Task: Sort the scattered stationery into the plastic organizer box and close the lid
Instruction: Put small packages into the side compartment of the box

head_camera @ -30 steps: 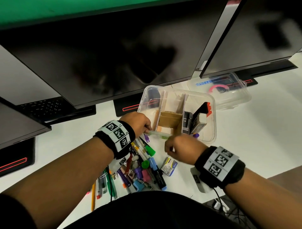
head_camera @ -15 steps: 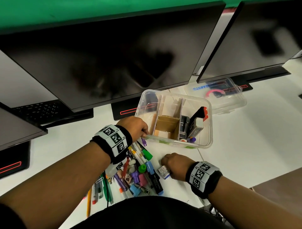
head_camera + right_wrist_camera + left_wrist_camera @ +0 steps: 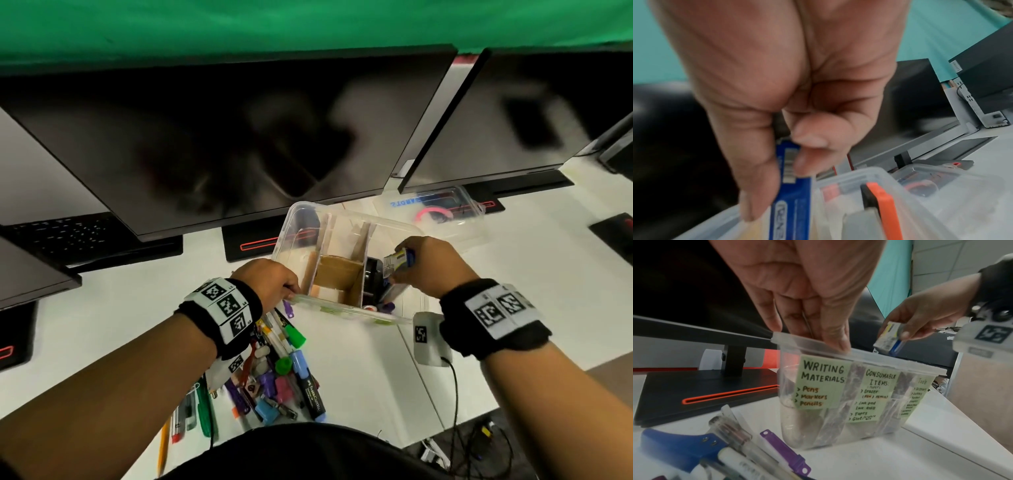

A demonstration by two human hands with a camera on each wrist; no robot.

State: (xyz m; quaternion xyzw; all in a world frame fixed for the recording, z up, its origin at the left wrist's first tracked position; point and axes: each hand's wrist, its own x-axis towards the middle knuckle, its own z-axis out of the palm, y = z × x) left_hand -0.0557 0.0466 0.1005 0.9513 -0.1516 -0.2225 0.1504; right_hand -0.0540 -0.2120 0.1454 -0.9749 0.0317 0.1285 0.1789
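Note:
A clear plastic organizer box [image 3: 346, 310] with cardboard dividers stands open on the white desk; green labels [image 3: 822, 384] on its front name the sections. My left hand [image 3: 274, 284] grips its near left rim [image 3: 813, 345], thumb outside and fingers inside. My right hand [image 3: 428, 267] pinches a small blue, white and yellow box [image 3: 399, 262] [image 3: 888, 340] [image 3: 791, 191] above the right compartment, which holds a black and orange tool [image 3: 882, 204]. A heap of pens, markers and clips [image 3: 274, 373] lies on the desk below my left wrist.
The clear lid [image 3: 445, 212] lies behind the box to the right, under a monitor. Two large dark monitors [image 3: 239, 137] overhang the back of the desk, their black bases [image 3: 705, 394] close behind the box. Cables [image 3: 455, 404] hang off the desk's front right edge.
My right hand picked the small box up off the desk and lifted it up and right, over the organizer's right compartment. My left hand kept hold of the rim.

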